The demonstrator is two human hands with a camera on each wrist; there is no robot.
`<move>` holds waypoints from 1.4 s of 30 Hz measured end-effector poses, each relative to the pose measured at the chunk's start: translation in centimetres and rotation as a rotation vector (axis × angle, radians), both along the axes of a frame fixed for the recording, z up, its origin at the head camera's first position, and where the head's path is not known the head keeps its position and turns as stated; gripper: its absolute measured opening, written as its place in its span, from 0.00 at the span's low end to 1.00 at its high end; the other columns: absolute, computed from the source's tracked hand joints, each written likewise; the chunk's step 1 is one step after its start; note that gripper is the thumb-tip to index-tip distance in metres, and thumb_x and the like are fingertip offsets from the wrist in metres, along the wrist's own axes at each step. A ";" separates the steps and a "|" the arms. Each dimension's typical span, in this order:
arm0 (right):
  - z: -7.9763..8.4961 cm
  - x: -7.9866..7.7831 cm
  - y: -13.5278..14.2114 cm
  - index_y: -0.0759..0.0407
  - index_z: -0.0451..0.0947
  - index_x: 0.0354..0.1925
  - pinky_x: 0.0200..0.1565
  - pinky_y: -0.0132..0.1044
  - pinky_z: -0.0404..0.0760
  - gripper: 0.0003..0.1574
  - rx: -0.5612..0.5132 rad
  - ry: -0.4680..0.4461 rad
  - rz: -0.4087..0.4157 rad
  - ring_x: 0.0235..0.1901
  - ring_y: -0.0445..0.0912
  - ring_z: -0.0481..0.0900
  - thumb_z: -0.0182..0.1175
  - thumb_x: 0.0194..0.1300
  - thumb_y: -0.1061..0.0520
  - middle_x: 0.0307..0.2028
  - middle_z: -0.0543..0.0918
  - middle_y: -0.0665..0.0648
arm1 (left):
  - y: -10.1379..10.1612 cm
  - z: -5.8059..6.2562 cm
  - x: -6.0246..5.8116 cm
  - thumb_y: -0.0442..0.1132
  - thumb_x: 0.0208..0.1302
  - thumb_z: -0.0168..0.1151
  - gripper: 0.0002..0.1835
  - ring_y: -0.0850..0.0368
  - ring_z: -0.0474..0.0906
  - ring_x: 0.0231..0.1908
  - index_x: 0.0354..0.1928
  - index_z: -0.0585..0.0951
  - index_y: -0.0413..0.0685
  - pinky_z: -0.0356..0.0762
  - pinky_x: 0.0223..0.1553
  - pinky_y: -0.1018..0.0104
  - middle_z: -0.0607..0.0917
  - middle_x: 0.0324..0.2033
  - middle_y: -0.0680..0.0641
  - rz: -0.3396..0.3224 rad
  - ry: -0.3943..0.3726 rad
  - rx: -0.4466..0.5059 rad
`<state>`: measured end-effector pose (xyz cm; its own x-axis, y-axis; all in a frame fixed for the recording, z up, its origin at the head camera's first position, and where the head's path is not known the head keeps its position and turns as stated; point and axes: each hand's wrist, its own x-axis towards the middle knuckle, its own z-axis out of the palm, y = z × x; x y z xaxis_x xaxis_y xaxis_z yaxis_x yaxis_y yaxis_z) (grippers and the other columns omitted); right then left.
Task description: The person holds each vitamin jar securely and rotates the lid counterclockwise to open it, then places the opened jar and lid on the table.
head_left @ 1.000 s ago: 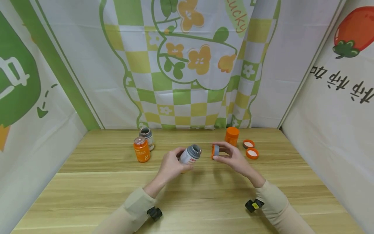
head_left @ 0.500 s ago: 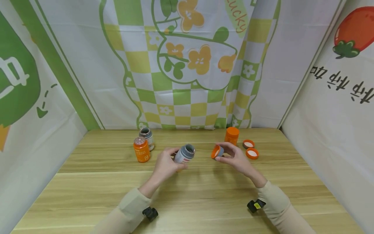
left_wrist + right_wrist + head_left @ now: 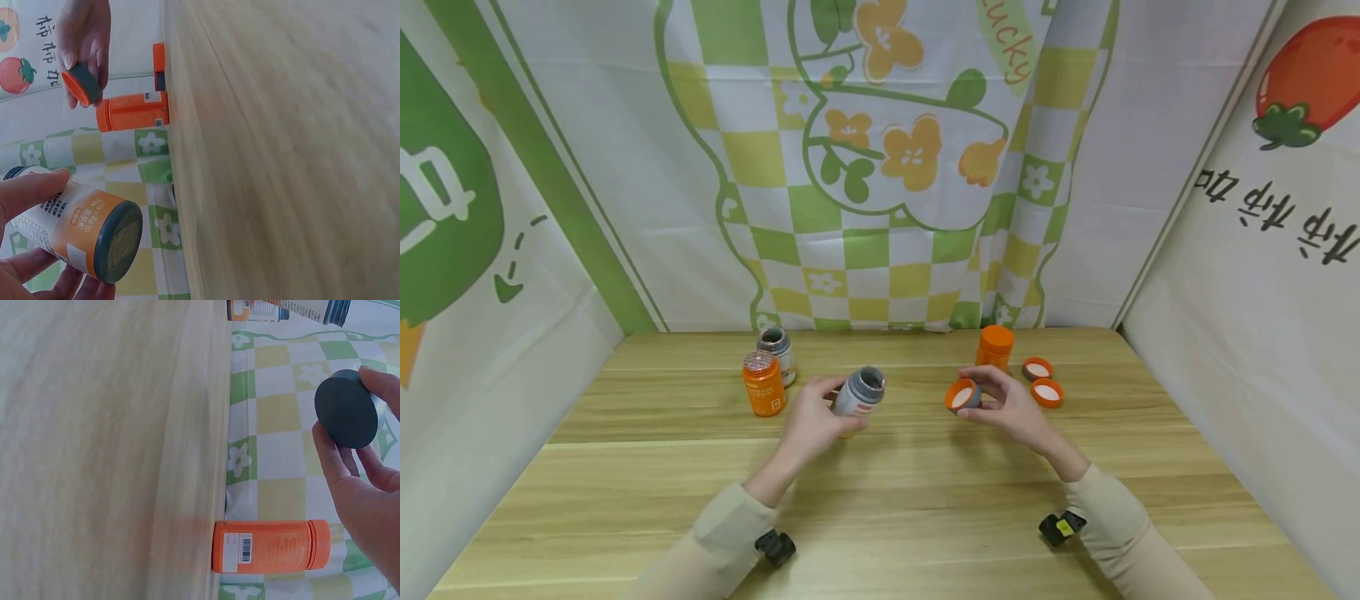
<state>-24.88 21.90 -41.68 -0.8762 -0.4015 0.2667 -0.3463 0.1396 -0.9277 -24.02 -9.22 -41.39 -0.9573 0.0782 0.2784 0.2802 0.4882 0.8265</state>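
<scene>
My left hand [image 3: 808, 423] grips a white-and-orange supplement bottle [image 3: 854, 400] with a grey open neck, tilted to the right above the table. In the left wrist view, the thumb and fingers wrap round this bottle [image 3: 75, 228], and its grey base shows. To the right, my right hand [image 3: 1017, 417] pinches a grey screw cap [image 3: 962, 397] by its rim, its orange inside facing left and toward me. The right wrist view shows the cap's flat grey top [image 3: 345, 414]. Bottle and cap are well apart.
An uncapped orange bottle [image 3: 764, 390] and an uncapped grey-necked bottle [image 3: 786, 363] stand at the left back. Behind my right hand is a capped orange bottle [image 3: 996, 345]. Two loose caps, one farther back [image 3: 1037, 369] and one nearer [image 3: 1047, 393], lie inside-up beside it.
My left hand has moved left with the bottle, away from the cap. My right hand has shifted slightly right and turned the cap so its orange inside shows more.
</scene>
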 end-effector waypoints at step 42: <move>-0.9 0.1 2.6 0.64 0.70 0.61 0.51 0.34 0.77 0.37 0.247 0.069 -0.118 0.56 0.58 0.75 0.69 0.54 0.57 0.60 0.74 0.63 | -5.1 -0.2 0.4 0.37 0.38 0.78 0.30 0.46 0.81 0.42 0.49 0.80 0.41 0.78 0.42 0.54 0.85 0.40 0.42 0.075 -0.076 -0.042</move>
<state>-24.79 24.53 -42.58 -0.9040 -0.3581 0.2335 -0.3750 0.4020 -0.8354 -23.66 -14.37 -41.56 -0.9792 0.0157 0.2023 0.1786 0.5400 0.8225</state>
